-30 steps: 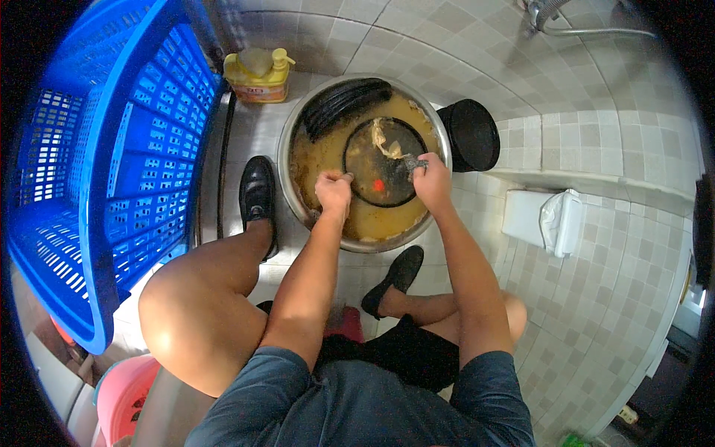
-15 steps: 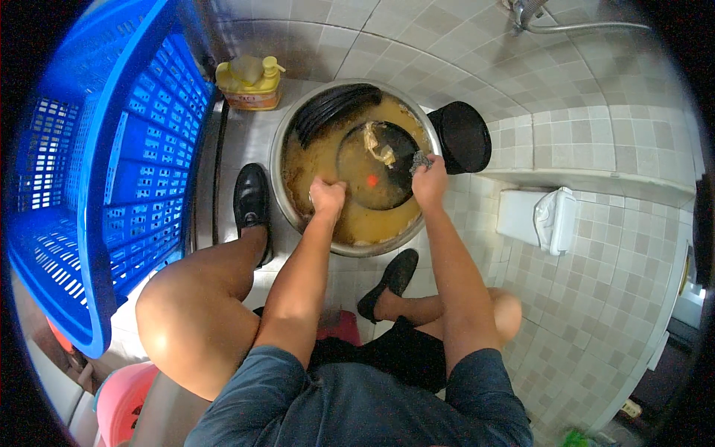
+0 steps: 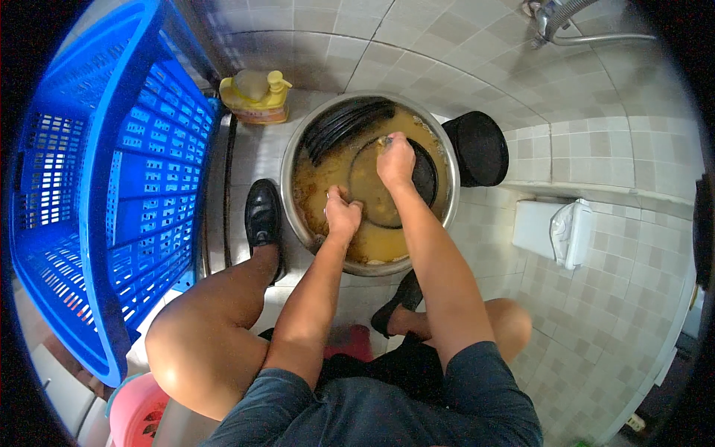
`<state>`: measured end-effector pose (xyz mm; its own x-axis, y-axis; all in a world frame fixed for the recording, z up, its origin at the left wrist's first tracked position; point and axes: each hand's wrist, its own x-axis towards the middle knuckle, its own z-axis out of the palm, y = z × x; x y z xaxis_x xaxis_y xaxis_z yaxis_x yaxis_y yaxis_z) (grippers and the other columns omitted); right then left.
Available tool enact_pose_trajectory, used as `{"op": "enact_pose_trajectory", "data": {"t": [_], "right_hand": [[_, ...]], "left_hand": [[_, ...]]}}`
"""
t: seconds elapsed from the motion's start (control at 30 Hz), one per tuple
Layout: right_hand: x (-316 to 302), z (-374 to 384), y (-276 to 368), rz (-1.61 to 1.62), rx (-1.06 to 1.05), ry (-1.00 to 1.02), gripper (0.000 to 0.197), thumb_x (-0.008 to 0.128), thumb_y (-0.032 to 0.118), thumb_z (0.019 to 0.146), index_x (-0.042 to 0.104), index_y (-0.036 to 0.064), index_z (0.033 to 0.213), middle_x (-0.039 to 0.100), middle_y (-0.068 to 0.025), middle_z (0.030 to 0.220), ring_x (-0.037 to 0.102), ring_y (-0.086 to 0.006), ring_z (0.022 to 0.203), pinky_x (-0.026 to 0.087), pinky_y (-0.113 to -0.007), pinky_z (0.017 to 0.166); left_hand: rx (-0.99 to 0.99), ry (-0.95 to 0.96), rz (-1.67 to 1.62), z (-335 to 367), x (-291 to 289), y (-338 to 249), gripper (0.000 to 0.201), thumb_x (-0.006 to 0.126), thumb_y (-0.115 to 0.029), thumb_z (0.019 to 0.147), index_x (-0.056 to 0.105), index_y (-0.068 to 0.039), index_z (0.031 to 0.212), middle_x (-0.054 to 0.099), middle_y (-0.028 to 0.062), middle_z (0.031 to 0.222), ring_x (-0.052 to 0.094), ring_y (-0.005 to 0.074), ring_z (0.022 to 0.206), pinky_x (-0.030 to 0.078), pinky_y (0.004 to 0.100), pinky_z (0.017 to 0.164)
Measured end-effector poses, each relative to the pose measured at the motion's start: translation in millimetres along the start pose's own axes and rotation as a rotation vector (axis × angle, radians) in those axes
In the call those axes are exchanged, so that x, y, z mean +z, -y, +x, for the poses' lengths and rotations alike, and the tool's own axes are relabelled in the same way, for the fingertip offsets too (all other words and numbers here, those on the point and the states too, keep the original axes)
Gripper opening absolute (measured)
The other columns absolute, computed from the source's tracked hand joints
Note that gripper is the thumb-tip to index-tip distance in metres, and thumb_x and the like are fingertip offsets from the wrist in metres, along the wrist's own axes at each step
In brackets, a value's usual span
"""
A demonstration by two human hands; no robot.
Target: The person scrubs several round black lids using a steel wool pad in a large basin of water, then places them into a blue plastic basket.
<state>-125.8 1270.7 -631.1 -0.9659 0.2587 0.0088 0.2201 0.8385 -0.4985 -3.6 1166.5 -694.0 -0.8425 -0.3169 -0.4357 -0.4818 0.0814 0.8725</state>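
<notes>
A wide metal basin [image 3: 289, 186] holds murky yellow-brown water. In it lies a dark-rimmed round pan [image 3: 424, 175], partly under the water. My left hand [image 3: 344, 217] is curled at the pan's near-left edge, thumb inward, some fingers hidden in the water. My right hand [image 3: 396, 162] is closed over the pan's far part. A bit of grey steel wool scrubber [image 3: 386, 141] with something yellowish shows at its fingertips. Several black, ridged, nested pieces [image 3: 346, 128] lean against the basin's far-left wall, half in the water.
A large blue plastic basket [image 3: 112, 223] stands at the left. Behind the basin are a yellow pump bottle [image 3: 257, 100] and a black bucket [image 3: 480, 149]. A white bin [image 3: 540, 227] with a bag is at the right. A pink tub [image 3: 134, 417] sits low left; a hose [image 3: 570, 15] hangs above.
My right hand has moved left from the pan's right edge to its far part, over the yellowish scrap. The orange-red spot in the pan no longer shows. My left hand stays at the pan's edge.
</notes>
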Motion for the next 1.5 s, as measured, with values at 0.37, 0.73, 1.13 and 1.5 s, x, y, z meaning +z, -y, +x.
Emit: {"op": "enact_pose_trajectory", "data": {"t": [0.37,0.73,1.13,1.5], "right_hand": [[-6,-46,5,-0.179,-0.703,0.445,0.027,0.052,-0.007,0.075,0.065,0.004,0.096,0.067,-0.0152,0.095,0.058,-0.031,0.102,0.037,-0.042,0.097],[-53,-59,-22,-0.138,-0.606,0.349,0.02,0.063,0.005,0.075,0.069,0.009,0.094,0.069,-0.0131,0.086,0.064,-0.0309,0.087,0.043,-0.047,0.086],[-23,-23,-29,-0.211,-0.747,0.382,0.042,0.054,-0.001,0.082,0.06,0.001,0.124,0.058,-0.0152,0.132,0.052,-0.034,0.123,0.04,-0.045,0.104],[-21,-2,-33,-0.568,-0.929,0.28,0.042,0.047,0.011,0.091,0.054,-0.002,0.13,0.055,-0.0146,0.137,0.048,-0.0299,0.13,0.035,-0.043,0.108]], "left_hand": [[0.154,-0.067,-0.21,0,-6,1,0.031,0.066,0.002,0.072,0.055,-0.001,0.1,0.063,0.0112,0.085,0.059,0.0242,0.078,0.049,0.0354,0.077],[-0.132,0.037,-0.157,-3,6,-7,0.037,0.073,0.001,0.072,0.052,-0.002,0.101,0.061,0.0093,0.092,0.059,0.0213,0.087,0.048,0.035,0.079],[-0.096,0.042,-0.226,8,3,9,0.045,0.071,0.002,0.072,0.051,0.002,0.112,0.066,0.0168,0.103,0.064,0.0281,0.097,0.049,0.0367,0.088],[-0.064,-0.106,-0.103,9,7,19,0.041,0.072,-0.002,0.072,0.051,0.002,0.107,0.066,0.0168,0.096,0.064,0.0288,0.093,0.05,0.0381,0.086]]}}
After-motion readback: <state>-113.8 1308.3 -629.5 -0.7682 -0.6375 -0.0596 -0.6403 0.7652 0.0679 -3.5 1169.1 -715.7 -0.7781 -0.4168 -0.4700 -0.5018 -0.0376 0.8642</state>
